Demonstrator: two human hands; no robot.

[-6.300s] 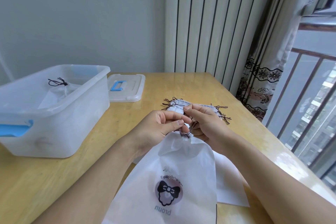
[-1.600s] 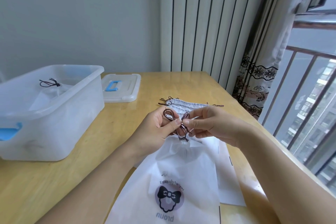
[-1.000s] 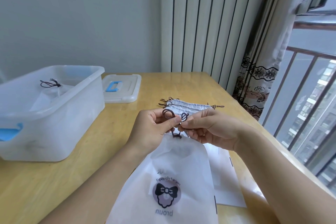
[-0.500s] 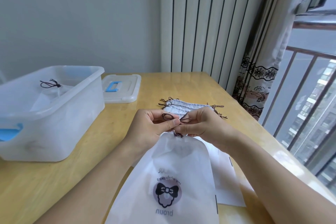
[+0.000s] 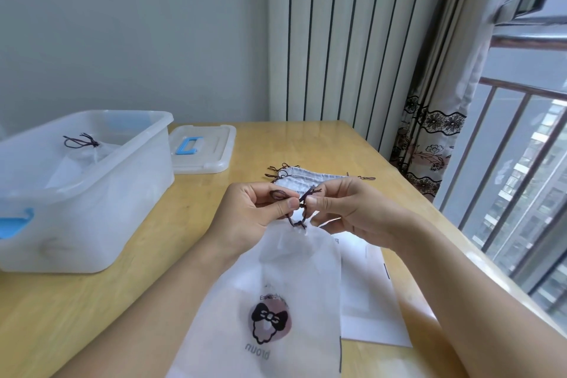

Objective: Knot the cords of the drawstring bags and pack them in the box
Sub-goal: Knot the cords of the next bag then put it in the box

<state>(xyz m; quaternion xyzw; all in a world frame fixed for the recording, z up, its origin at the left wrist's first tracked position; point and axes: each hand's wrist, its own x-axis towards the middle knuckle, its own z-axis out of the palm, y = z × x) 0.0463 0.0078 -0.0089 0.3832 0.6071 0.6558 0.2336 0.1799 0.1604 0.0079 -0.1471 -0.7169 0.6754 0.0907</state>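
Observation:
A white drawstring bag [image 5: 285,291] with a bow print hangs from its gathered neck over the table in front of me. Its dark brown cord [image 5: 302,207] runs between my two hands. My left hand [image 5: 254,212] pinches a small loop of the cord between thumb and fingers. My right hand [image 5: 343,209] pinches the cord ends right beside it, thumbs almost touching. The translucent box [image 5: 122,193] stands at the left with one knotted bag [image 5: 81,150] inside. A pile of flat bags [image 5: 299,179] lies just beyond my hands.
The box lid [image 5: 204,150] with a blue handle lies flat behind the box. Another flat bag [image 5: 368,294] lies under the held one. The wooden table [image 5: 92,301] ends at the right near a curtain [image 5: 429,144] and a window railing.
My hands have kept working the cord at the bag's neck; the loop in my left hand has been drawn smaller and the cord ends now stick up from my right fingers.

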